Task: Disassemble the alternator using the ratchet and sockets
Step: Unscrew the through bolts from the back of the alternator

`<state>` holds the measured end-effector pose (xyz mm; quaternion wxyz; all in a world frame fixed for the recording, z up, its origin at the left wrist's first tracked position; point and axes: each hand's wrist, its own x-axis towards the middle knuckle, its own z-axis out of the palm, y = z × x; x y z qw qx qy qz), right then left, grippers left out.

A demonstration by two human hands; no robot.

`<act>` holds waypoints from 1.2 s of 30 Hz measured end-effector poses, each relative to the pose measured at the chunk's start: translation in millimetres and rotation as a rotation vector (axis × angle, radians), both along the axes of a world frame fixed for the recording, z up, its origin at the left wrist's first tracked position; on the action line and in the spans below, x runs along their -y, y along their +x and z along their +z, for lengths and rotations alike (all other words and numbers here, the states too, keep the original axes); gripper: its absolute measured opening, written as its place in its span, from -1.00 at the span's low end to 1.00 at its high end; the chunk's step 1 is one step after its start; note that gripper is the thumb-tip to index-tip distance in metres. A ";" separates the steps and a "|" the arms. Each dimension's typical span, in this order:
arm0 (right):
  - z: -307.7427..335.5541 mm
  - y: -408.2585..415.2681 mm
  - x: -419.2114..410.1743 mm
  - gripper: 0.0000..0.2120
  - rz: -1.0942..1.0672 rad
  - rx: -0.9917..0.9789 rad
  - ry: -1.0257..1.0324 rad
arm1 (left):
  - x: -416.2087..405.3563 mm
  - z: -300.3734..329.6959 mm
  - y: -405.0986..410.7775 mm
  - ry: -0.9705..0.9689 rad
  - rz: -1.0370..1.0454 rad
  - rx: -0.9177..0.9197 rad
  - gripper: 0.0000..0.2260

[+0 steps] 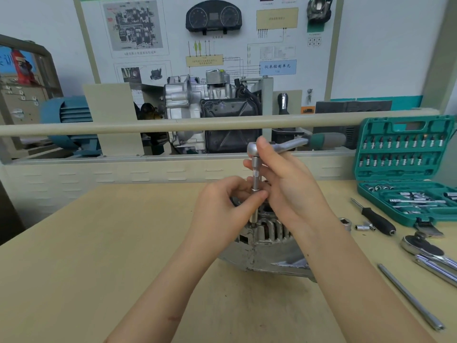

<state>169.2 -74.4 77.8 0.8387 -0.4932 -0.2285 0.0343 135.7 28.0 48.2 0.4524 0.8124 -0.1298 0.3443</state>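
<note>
Silver alternator (265, 246) on a wooden bench (99, 243): the left hand (222, 206) pinches the extension bar (254, 191) while the right hand (289, 184) grips the ratchet (284, 144) head above.

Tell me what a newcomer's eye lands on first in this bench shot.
Dead centre, both hands work a ratchet and upright extension down onto the alternator: the left hand pinches the extension low, the right hand steadies the ratchet head. At the right, an open green socket case draws the eye, with loose tools lying on the table in front of it.
</note>
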 end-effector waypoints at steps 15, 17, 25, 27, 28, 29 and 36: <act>-0.4 -1.0 -2.3 -0.70 0.083 0.003 0.031 | -0.5 -0.2 -1.5 -0.067 -0.085 -0.011 -0.83; -1.5 -2.8 -4.5 -0.67 0.032 0.025 0.034 | 0.9 -2.6 -0.7 -0.081 -0.020 0.018 -0.82; 0.1 -1.7 -1.7 -0.66 0.054 -0.006 0.052 | -2.6 0.3 -1.6 -0.059 -0.103 -0.036 -0.85; 0.8 0.5 -0.6 -0.69 0.064 -0.041 0.061 | -4.0 1.1 -1.7 -0.043 -0.119 -0.049 -0.83; 0.7 1.5 0.2 -0.70 0.071 -0.056 0.070 | -4.2 1.5 -1.5 -0.045 -0.120 -0.056 -0.83; 0.7 2.4 1.1 -0.70 0.079 -0.069 0.083 | -4.2 1.6 -1.2 -0.044 -0.120 -0.060 -0.82; -1.0 3.5 1.4 -0.67 0.034 -0.078 0.128 | -1.8 -0.3 -0.7 -0.063 -0.050 -0.031 -0.82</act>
